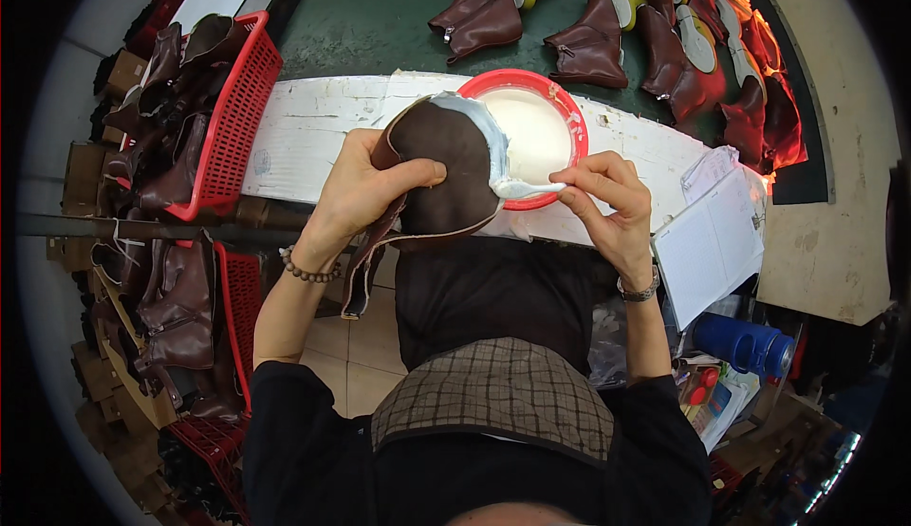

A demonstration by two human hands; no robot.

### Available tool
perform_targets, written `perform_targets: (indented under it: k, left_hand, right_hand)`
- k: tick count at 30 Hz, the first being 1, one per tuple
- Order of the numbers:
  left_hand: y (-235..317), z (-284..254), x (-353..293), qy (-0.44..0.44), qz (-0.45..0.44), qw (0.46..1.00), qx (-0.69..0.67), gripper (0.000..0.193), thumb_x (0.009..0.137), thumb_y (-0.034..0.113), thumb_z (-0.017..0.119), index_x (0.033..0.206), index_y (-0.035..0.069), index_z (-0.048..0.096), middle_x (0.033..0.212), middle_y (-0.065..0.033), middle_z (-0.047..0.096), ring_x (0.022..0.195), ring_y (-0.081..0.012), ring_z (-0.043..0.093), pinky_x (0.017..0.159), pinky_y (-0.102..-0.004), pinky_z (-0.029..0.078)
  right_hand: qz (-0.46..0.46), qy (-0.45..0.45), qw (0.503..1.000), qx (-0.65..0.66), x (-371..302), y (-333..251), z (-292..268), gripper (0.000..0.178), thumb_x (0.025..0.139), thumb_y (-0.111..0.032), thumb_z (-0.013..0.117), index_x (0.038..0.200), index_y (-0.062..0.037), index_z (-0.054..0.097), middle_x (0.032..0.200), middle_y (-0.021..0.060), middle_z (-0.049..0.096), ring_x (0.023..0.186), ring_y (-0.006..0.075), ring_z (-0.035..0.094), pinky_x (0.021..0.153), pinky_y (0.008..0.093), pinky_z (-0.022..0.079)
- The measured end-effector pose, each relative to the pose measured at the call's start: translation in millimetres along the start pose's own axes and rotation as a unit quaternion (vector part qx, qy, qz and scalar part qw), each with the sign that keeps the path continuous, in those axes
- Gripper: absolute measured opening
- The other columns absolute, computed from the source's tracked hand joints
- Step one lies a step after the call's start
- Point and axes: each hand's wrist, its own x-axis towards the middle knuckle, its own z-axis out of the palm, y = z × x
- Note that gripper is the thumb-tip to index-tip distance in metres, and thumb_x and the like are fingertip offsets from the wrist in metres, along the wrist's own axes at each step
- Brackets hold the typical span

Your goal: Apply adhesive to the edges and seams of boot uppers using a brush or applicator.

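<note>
At the bottom of the frame, closest of all, is a checked apron (493,393) over a dark lap. Just above it, in the middle of the frame, the left hand (365,189) holds a dark brown leather piece (441,170). The thumb is pressed on its front and the fingers are curled behind it. The leather piece is long from lower left to upper right. Its round end points up and right, toward a red bowl (569,113), and a thin strap end hangs down to the lower left. White glue covers its upper right edge. The right hand (612,203) pinches a small brush (531,187) thick with white glue, and the brush tip touches the leather's right edge.

The red bowl sits on a white board (313,123) and is full of white glue. At the upper left, a red basket (237,109) is stuffed with brown leather pieces. Brown boots (588,47) lie on the green surface along the top. A blue bottle (745,344) lies at the lower right.
</note>
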Motion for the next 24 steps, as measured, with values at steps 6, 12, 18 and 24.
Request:
perform_targets:
  k: [6, 12, 18, 24]
  left_hand:
    - [-5, -8, 3, -0.149, -0.065, 0.983, 0.081, 0.019, 0.082, 0.008, 0.080, 0.097, -0.003, 0.076, 0.075, -0.0015, 0.073, 0.063, -0.0071, 0.061, 0.055, -0.0259, 0.046]
    - [-6, -15, 16, 0.057, 0.103, 0.959, 0.258, 0.026, 0.095, 0.006, 0.064, 0.116, -0.009, 0.067, 0.100, -0.0080, 0.076, 0.090, -0.0123, 0.067, 0.081, -0.0308, 0.054]
    - [2, -14, 58, 0.237, 0.196, 0.913, 0.267, 0.025, 0.091, 0.008, 0.057, 0.112, -0.004, 0.063, 0.090, -0.0274, 0.070, 0.091, -0.0434, 0.071, 0.079, -0.0453, 0.053]
    - [-4, -61, 78, 0.255, 0.100, 0.960, 0.050, 0.018, 0.089, 0.005, 0.061, 0.103, -0.005, 0.067, 0.085, -0.0038, 0.066, 0.071, -0.0115, 0.058, 0.064, -0.0285, 0.046]
  right_hand:
    - [-0.020, -0.008, 0.999, 0.033, 31, 12, -2, 0.019, 0.083, -0.011, 0.082, 0.102, -0.0105, 0.081, 0.085, 0.0029, 0.066, 0.079, 0.0173, 0.058, 0.074, 0.0316, 0.043]
    - [0.058, 0.018, 0.985, 0.163, 67, 5, 20, 0.013, 0.092, -0.009, 0.076, 0.104, -0.0024, 0.076, 0.088, 0.0033, 0.066, 0.079, 0.0108, 0.059, 0.068, 0.0253, 0.044]
    - [0.132, -0.050, 0.858, 0.495, 69, -69, 104, 0.060, 0.080, 0.008, 0.081, 0.133, 0.0005, 0.051, 0.134, 0.0139, 0.061, 0.118, 0.0208, 0.066, 0.088, 0.0311, 0.060]
    - [0.030, -0.040, 0.961, 0.272, 49, -73, 132, 0.085, 0.068, -0.022, 0.098, 0.136, -0.0006, 0.052, 0.124, 0.0110, 0.068, 0.106, 0.0158, 0.068, 0.090, 0.0310, 0.057]
